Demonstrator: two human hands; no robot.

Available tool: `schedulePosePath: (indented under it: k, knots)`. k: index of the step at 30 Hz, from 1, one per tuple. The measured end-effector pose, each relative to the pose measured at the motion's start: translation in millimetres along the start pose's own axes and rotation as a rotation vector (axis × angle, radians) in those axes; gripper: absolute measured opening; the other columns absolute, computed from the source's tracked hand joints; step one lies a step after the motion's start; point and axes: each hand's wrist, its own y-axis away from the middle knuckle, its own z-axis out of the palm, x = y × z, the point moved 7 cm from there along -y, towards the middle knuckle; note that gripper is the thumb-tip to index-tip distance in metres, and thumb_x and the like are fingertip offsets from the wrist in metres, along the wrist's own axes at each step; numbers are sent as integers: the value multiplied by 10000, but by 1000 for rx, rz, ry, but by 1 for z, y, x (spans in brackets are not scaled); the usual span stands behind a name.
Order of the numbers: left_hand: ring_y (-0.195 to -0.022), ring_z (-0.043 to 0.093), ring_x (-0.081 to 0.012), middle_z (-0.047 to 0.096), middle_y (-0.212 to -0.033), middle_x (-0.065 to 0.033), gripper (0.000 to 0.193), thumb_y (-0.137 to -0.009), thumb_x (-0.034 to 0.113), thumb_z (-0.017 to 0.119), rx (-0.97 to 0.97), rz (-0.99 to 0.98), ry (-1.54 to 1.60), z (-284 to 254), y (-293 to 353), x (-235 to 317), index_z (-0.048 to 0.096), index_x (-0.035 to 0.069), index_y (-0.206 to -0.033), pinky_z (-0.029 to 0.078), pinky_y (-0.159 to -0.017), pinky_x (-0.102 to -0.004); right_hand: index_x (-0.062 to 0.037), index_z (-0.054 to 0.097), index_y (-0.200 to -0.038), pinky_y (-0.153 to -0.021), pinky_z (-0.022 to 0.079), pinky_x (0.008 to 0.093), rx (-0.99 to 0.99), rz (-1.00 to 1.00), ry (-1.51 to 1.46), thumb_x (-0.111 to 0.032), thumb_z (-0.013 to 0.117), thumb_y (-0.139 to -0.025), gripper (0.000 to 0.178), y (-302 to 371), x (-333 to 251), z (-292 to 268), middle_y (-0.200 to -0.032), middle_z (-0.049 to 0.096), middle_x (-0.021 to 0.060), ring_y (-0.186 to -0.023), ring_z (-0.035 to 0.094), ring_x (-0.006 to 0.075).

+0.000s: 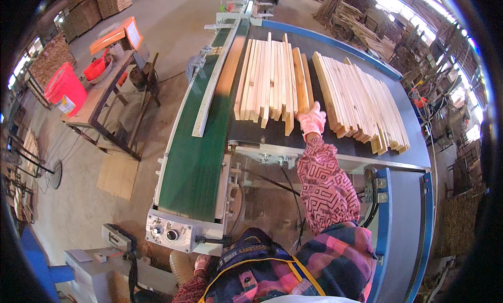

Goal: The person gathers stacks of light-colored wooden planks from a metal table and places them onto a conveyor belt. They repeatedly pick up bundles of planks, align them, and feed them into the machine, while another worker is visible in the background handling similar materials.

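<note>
- We see only part of the left hand (201, 262); whether it holds anything escapes us.
- We cannot tell if the right hand (313, 120) grips the nearest board (301, 85) or merely touches it.
- The lower edge cuts off the left sleeve (192, 291) for us.

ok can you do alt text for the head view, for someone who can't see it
A person's right hand is at the near end of pale wooden strips lying in two batches on a dark table. To the left is a green conveyor belt; the left hand shows low, near its control box.
</note>
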Motion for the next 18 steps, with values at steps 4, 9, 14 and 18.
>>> schedulePosePath:
  k: [4,9,14,18]
  knots:
    - [-970,671,-383,692,-1032,-183,225,-920,287,559,-11,-29,9,-12,6,-1,696,147,-1031,544,-803,-491,-253,563,-1325,-978,500,453,-157,-252,-72,-276,758,-782,577,-11,-16,14,-1331,519,166,-1187,580,379]
    - [-979,667,-399,688,-1057,-192,244,-935,320,548,-23,-94,4,-32,21,-5,666,182,-1098,538,-808,-499,-153,645,-1259,-981,482,417,-78,-461,-302,-323,742,-821,480,5,-26,6,-1222,616,139,-1155,600,334]
    - [-961,668,-390,677,-1064,-185,198,-946,182,492,20,-218,6,-52,37,-7,642,127,-1064,545,-790,-496,-148,700,-1176,-940,485,414,21,-537,95,-482,689,-859,460,55,-34,-20,-1159,644,136,-1082,629,346]
    - [-979,662,-392,674,-1095,-170,218,-932,162,508,-3,-171,10,-60,37,-5,652,118,-1090,541,-824,-489,-130,736,-1069,-897,515,442,-277,-384,212,-583,582,-881,515,69,-41,-6,-1013,727,142,-1013,677,320]
